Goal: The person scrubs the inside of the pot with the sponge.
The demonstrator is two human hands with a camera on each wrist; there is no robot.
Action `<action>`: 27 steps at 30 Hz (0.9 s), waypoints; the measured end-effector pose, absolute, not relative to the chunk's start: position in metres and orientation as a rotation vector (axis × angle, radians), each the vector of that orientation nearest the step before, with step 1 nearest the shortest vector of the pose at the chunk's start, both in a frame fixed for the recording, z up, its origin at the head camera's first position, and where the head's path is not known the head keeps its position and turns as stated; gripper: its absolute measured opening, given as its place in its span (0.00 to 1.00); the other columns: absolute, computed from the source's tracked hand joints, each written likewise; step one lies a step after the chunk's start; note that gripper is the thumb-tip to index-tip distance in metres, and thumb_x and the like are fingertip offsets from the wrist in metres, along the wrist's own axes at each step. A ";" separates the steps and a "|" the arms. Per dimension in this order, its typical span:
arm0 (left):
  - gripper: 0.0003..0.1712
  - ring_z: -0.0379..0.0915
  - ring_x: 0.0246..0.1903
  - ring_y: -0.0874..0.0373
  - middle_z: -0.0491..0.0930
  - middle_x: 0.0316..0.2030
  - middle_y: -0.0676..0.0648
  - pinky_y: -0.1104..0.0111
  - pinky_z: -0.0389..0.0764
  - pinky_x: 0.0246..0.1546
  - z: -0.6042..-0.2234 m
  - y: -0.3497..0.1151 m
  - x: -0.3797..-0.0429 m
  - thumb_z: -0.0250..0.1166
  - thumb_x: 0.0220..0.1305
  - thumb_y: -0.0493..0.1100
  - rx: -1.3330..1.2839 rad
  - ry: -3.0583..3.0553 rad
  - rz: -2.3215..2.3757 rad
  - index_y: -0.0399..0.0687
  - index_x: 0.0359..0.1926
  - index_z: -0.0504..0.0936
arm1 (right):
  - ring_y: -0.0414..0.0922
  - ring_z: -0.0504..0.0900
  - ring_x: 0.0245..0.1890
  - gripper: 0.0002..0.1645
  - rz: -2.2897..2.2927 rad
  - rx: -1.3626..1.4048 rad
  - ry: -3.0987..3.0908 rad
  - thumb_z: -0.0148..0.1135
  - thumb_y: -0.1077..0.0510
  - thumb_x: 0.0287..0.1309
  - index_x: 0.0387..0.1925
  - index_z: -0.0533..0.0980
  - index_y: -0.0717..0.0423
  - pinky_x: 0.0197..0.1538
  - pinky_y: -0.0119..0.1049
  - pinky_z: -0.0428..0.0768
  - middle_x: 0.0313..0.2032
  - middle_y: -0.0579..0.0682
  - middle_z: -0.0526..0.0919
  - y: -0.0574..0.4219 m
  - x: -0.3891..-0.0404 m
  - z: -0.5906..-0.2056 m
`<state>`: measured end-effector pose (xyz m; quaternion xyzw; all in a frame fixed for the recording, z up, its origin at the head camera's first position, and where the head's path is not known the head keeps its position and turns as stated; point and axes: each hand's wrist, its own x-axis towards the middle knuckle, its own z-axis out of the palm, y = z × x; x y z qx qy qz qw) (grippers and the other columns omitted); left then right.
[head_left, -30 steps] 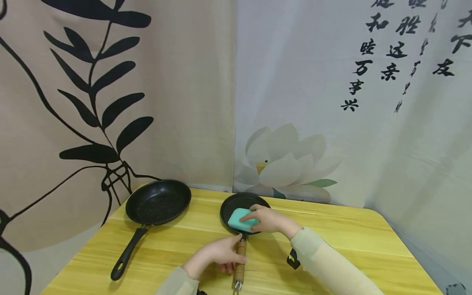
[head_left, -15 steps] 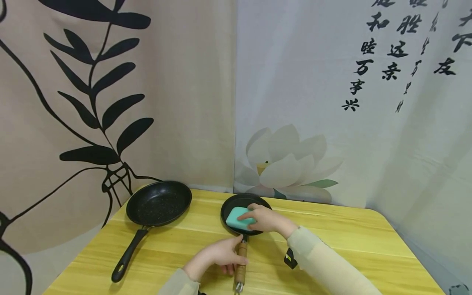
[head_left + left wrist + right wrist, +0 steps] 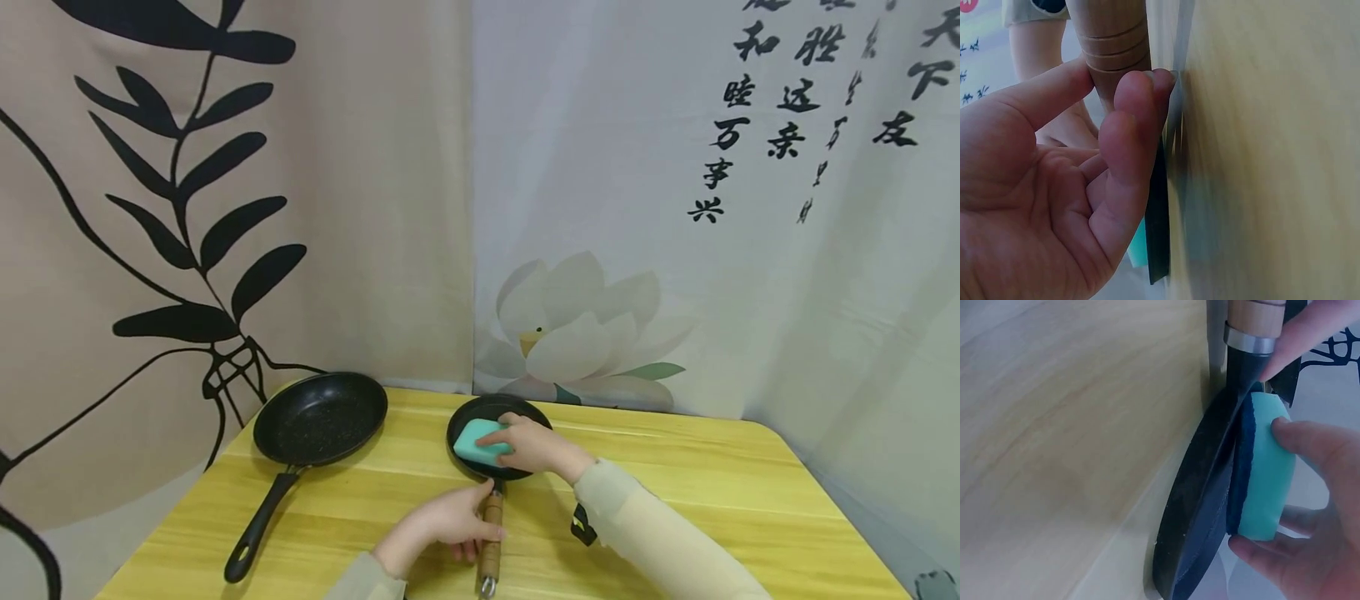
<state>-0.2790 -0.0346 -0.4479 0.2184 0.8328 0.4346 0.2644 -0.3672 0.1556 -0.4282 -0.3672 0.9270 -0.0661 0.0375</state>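
A small black frying pan [image 3: 487, 407] lies on the wooden table, its wooden handle [image 3: 491, 560] pointing toward me. My left hand [image 3: 448, 518] grips that handle, thumb near the metal neck and fingers curled beneath, as the left wrist view [image 3: 1047, 181] shows from close by. In my right hand [image 3: 542, 447] is a turquoise sponge [image 3: 480, 442], held by its edges between thumb and fingers. The right wrist view shows the sponge's dark scouring side [image 3: 1241, 469] facing down into the pan, near the handle end.
At the left of the table [image 3: 660, 483] lies a larger black frying pan [image 3: 322, 417], its black handle [image 3: 258, 529] angled toward the front left. Behind the table hangs a printed curtain [image 3: 390, 208] with leaves, a lotus and writing.
My right hand has slid the sponge a little to the left across the small pan. The left hand keeps its grip on the handle, and the head view has shifted slightly.
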 end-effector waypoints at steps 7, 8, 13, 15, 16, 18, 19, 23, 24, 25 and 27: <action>0.46 0.76 0.14 0.54 0.80 0.18 0.43 0.63 0.79 0.14 -0.448 -0.036 -0.278 0.66 0.65 0.45 0.599 2.263 1.179 0.27 0.72 0.51 | 0.60 0.67 0.63 0.23 -0.199 -1.100 2.855 0.61 0.49 0.66 0.62 0.75 0.36 0.57 0.51 0.75 0.65 0.64 0.65 0.149 -0.372 -0.430; 0.46 0.76 0.14 0.54 0.81 0.18 0.43 0.63 0.79 0.14 -0.448 -0.036 -0.278 0.66 0.65 0.45 0.599 2.263 1.181 0.26 0.72 0.51 | 0.60 0.67 0.63 0.23 -0.203 -1.096 2.856 0.61 0.49 0.66 0.62 0.75 0.36 0.57 0.51 0.74 0.66 0.64 0.65 0.148 -0.372 -0.430; 0.46 0.76 0.14 0.55 0.81 0.18 0.42 0.64 0.79 0.13 -0.448 -0.035 -0.277 0.66 0.65 0.44 0.604 2.263 1.184 0.26 0.71 0.51 | 0.60 0.67 0.63 0.23 -0.204 -1.089 2.867 0.61 0.50 0.66 0.62 0.75 0.36 0.56 0.51 0.75 0.66 0.64 0.64 0.145 -0.375 -0.431; 0.46 0.76 0.14 0.55 0.81 0.17 0.42 0.63 0.79 0.13 -0.447 -0.035 -0.277 0.66 0.65 0.44 0.607 2.267 1.184 0.25 0.71 0.51 | 0.60 0.68 0.63 0.23 -0.191 -1.087 2.879 0.60 0.49 0.66 0.62 0.75 0.36 0.55 0.50 0.76 0.66 0.63 0.64 0.144 -0.377 -0.432; 0.46 0.76 0.13 0.55 0.81 0.17 0.42 0.63 0.79 0.13 -0.447 -0.035 -0.276 0.66 0.65 0.44 0.607 2.268 1.185 0.25 0.71 0.51 | 0.60 0.68 0.63 0.23 -0.187 -1.087 2.886 0.61 0.49 0.66 0.62 0.75 0.35 0.55 0.50 0.76 0.66 0.62 0.64 0.144 -0.378 -0.433; 0.46 0.76 0.13 0.55 0.80 0.17 0.42 0.63 0.79 0.13 -0.447 -0.035 -0.276 0.66 0.65 0.44 0.604 2.272 1.182 0.25 0.71 0.51 | 0.60 0.68 0.62 0.23 -0.175 -1.089 2.897 0.61 0.49 0.66 0.62 0.75 0.34 0.54 0.49 0.77 0.66 0.62 0.65 0.143 -0.380 -0.434; 0.46 0.76 0.13 0.55 0.80 0.17 0.42 0.63 0.79 0.13 -0.447 -0.035 -0.276 0.66 0.65 0.44 0.602 2.272 1.180 0.25 0.71 0.51 | 0.60 0.68 0.62 0.23 -0.173 -1.088 2.899 0.61 0.48 0.65 0.62 0.75 0.34 0.54 0.49 0.77 0.66 0.62 0.65 0.143 -0.381 -0.435; 0.46 0.76 0.14 0.54 0.80 0.17 0.42 0.62 0.79 0.14 -0.447 -0.035 -0.276 0.66 0.65 0.44 0.589 2.273 1.173 0.26 0.71 0.51 | 0.60 0.69 0.62 0.23 -0.174 -1.093 2.907 0.61 0.48 0.65 0.62 0.75 0.33 0.54 0.49 0.77 0.65 0.62 0.66 0.143 -0.385 -0.437; 0.46 0.76 0.14 0.54 0.80 0.17 0.42 0.62 0.79 0.14 -0.447 -0.034 -0.276 0.66 0.65 0.44 0.588 2.274 1.173 0.26 0.71 0.51 | 0.60 0.70 0.61 0.23 -0.176 -1.096 2.912 0.61 0.48 0.66 0.61 0.75 0.33 0.54 0.49 0.77 0.65 0.62 0.66 0.143 -0.386 -0.437; 0.46 0.76 0.14 0.54 0.80 0.17 0.42 0.62 0.79 0.14 -0.447 -0.034 -0.277 0.66 0.65 0.44 0.587 2.274 1.174 0.26 0.71 0.51 | 0.59 0.70 0.61 0.23 -0.177 -1.095 2.914 0.61 0.48 0.66 0.62 0.75 0.33 0.53 0.49 0.78 0.65 0.62 0.66 0.142 -0.387 -0.437; 0.46 0.76 0.14 0.54 0.80 0.17 0.42 0.62 0.79 0.14 -0.447 -0.034 -0.278 0.66 0.65 0.44 0.585 2.275 1.175 0.26 0.71 0.52 | 0.59 0.71 0.61 0.23 -0.178 -1.094 2.921 0.61 0.49 0.66 0.61 0.75 0.34 0.53 0.49 0.78 0.65 0.62 0.67 0.142 -0.388 -0.437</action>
